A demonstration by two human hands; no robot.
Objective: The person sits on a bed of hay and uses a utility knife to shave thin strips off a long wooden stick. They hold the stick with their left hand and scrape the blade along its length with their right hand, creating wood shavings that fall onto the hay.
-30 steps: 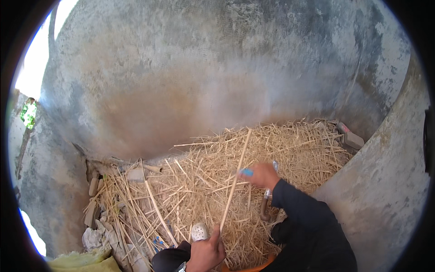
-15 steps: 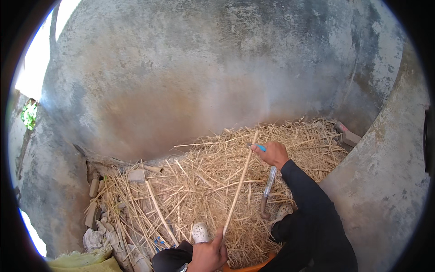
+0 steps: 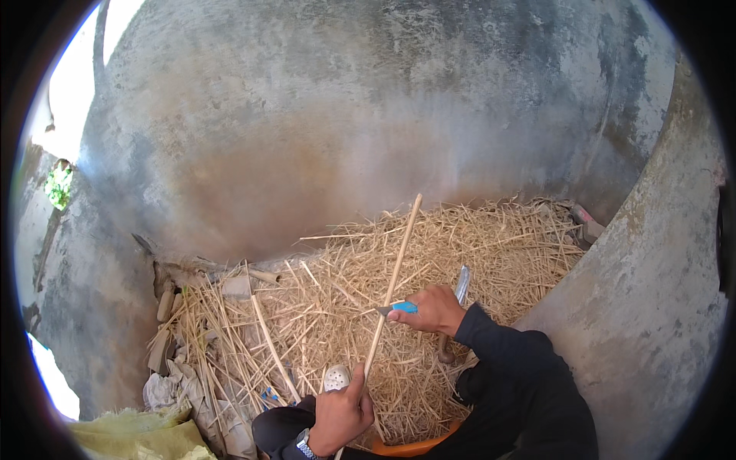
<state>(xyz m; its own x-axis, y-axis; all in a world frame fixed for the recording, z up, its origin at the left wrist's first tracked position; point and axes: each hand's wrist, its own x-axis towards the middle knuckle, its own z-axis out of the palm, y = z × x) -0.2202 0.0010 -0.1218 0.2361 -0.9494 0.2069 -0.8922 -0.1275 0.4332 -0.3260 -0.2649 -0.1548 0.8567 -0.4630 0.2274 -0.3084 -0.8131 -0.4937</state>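
Note:
My left hand (image 3: 341,418), with a metal watch on its wrist, grips the lower end of a long pale wooden stick (image 3: 401,257). The stick slants up and away, its far tip in front of the wall. My right hand (image 3: 435,309) is closed around the blue handle of a small knife (image 3: 404,307). The knife's grey blade lies across the stick about midway along it, apparently touching it. Beneath my right hand lies a tool with a shiny flat blade (image 3: 463,280) and a curved brown handle, its middle hidden by the hand.
Straw-like shavings (image 3: 491,238) cover the floor, with longer pale strips (image 3: 272,345) at left. My shoe (image 3: 336,376) and an orange edge (image 3: 418,445) show low down. A yellowish sack (image 3: 138,437) sits lower left. Concrete walls (image 3: 307,123) enclose the space; bricks (image 3: 586,228) lie at right.
My right hand has drawn the knife down along the stick, from near its far tip to about the middle. My left hand and the stick have shifted slightly left and upward.

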